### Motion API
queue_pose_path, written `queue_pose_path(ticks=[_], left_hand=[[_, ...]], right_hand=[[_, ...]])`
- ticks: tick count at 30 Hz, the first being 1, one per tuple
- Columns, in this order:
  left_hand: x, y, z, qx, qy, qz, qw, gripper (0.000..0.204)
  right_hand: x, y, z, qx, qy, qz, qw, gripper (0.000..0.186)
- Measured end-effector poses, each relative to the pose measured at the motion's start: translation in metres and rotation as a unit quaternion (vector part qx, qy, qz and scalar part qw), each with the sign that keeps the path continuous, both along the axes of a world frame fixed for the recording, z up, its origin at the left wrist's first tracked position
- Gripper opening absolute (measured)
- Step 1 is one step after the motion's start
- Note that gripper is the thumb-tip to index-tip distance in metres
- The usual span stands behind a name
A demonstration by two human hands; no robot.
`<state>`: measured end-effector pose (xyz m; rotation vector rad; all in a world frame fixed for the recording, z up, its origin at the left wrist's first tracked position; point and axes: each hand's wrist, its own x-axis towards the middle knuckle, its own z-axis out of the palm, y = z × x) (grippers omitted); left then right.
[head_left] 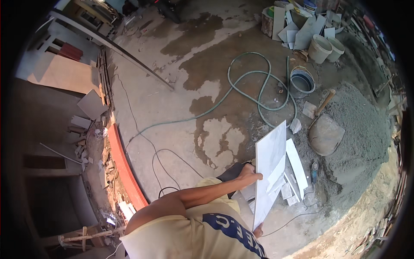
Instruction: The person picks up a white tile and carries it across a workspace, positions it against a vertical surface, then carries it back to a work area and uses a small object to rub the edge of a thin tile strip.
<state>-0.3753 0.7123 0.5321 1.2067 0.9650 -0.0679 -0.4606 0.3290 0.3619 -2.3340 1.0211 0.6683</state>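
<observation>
A large white tile (271,151) with faint grey veins stands tilted in front of me, held between both my hands. My left hand (247,176) grips its left edge about halfway along, the thumb laid over the face. Low on the same tile, near its bottom end, my right hand (258,230) closes on the edge; only some of its fingers show. Just right of the tile lie a long white tile strip (296,163) and several smaller offcuts (287,191). A blue angle grinder (315,172) rests on the ground beyond the strip.
A green hose (207,113) loops across the wet concrete to a bucket (302,82). A shovel (326,134) lies on the grey sand heap (360,129) at right. Broken tiles (305,32) and pale buckets (320,48) stand far right. A red beam (124,166) lies left; thin cables cross the floor.
</observation>
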Motion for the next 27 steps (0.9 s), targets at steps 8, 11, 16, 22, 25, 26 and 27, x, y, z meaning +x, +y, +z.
queue_pose_path(ticks=[8,11,16,22,25,26,27], left_hand=[[-0.129,0.036,0.038,0.002,-0.089,0.234,0.968,0.026],[-0.158,0.056,0.046,0.028,-0.059,0.239,0.969,0.024],[-0.223,0.093,0.048,-0.034,-0.136,0.406,0.903,0.018],[-0.27,0.164,0.011,-0.036,-0.133,0.48,0.866,0.015],[-0.307,0.212,0.01,-0.041,-0.105,0.512,0.852,0.016],[-0.306,0.228,0.009,-0.051,-0.096,0.52,0.847,0.017],[-0.309,0.244,0.006,-0.037,-0.098,0.539,0.836,0.017]], right_hand=[[0.036,0.027,0.005,0.232,-0.08,0.062,0.968,0.061],[0.037,0.056,0.01,0.244,-0.087,0.096,0.961,0.057],[0.033,0.121,0.02,0.059,-0.091,0.285,0.952,0.083],[0.043,0.213,0.022,-0.036,0.006,0.357,0.933,0.084],[0.021,0.283,0.03,-0.047,0.06,0.41,0.909,0.083],[0.023,0.293,0.026,-0.051,0.04,0.426,0.902,0.083],[0.017,0.306,0.026,-0.061,0.03,0.405,0.912,0.079]])
